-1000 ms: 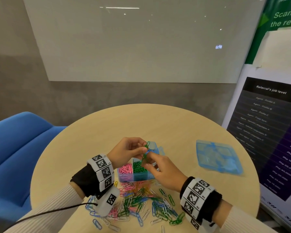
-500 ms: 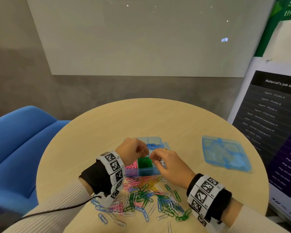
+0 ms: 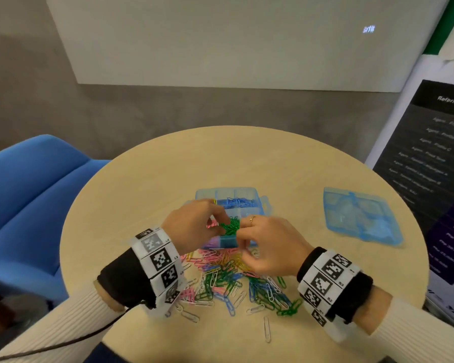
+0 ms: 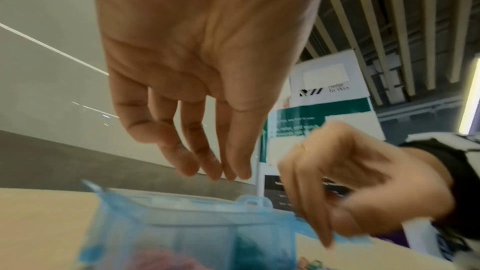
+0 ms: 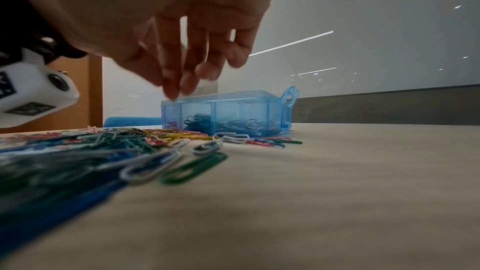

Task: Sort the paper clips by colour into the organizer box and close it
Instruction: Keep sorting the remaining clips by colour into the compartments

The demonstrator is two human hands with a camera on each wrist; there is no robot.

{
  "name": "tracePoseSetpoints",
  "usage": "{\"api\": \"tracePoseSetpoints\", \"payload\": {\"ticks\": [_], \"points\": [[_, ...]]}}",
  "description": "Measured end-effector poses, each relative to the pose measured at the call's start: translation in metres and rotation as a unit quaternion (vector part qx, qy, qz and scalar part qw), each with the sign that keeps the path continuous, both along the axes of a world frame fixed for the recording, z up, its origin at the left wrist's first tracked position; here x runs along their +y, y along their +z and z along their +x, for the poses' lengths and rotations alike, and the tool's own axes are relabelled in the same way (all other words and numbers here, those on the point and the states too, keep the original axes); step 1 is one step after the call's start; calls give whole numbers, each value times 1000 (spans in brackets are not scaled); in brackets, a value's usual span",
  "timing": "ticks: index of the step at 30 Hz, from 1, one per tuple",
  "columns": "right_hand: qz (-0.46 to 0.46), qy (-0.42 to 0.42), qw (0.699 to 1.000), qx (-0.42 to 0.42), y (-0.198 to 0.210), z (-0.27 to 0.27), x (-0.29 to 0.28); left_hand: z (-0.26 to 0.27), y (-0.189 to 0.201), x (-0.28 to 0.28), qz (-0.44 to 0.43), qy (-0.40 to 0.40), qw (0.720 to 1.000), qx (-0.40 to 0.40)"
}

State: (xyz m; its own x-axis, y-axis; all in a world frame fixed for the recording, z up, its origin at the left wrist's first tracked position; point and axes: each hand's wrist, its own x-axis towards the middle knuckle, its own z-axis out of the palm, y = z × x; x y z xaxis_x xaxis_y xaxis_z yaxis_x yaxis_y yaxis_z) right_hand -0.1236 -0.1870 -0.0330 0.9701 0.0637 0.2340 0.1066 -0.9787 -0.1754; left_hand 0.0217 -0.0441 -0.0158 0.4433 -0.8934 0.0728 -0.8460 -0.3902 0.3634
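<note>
The organizer box (image 3: 231, 203) stands open near the centre of the round table (image 3: 273, 158), green, pink and blue clips in its compartments. Both hands hover over it: the left hand (image 3: 192, 226) has relaxed fingers holding nothing; the right hand (image 3: 270, 247), fingers bent down, cannot be judged. The loose paper clips (image 3: 228, 281) lie toward the table's near edge. The lid (image 3: 359, 216) lies near the right edge.

Both hands hovered over the organizer box (image 3: 231, 199), left hand (image 3: 192, 226) by pink clips (image 3: 212, 223), right hand (image 3: 270, 247) by green clips (image 3: 230, 226). Loose clip pile (image 3: 236, 281) lay near side on round table (image 3: 147, 205); lid (image 3: 359, 218) well apart right.
</note>
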Motion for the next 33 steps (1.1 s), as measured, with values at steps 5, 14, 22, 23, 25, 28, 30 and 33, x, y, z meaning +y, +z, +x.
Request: {"api": "tracePoseSetpoints", "payload": {"ticks": [5, 14, 22, 23, 25, 28, 30, 33], "points": [[-69, 3, 994, 83, 3, -1, 3, 19, 0, 42, 24, 78, 996, 45], [-107, -13, 979, 175, -4, -1, 3, 34, -16, 62, 203, 117, 971, 38], [-53, 8, 980, 189, -5, 0, 1, 25, -22, 43, 219, 108, 970, -21], [-44, 13, 981, 189, -6, 0, 1, 26, -22, 42, 212, 103, 972, -13], [-24, 20, 981, 191, -9, 1, -1, 29, -21, 39, 205, 89, 975, 15], [3, 31, 981, 193, -11, 2, -3, 34, -19, 37, 203, 67, 974, 72], [10, 34, 982, 186, -12, 2, -4, 37, -20, 37, 205, 59, 973, 91], [18, 32, 983, 182, -12, 1, -3, 38, -23, 36, 213, 47, 972, 88]]}}
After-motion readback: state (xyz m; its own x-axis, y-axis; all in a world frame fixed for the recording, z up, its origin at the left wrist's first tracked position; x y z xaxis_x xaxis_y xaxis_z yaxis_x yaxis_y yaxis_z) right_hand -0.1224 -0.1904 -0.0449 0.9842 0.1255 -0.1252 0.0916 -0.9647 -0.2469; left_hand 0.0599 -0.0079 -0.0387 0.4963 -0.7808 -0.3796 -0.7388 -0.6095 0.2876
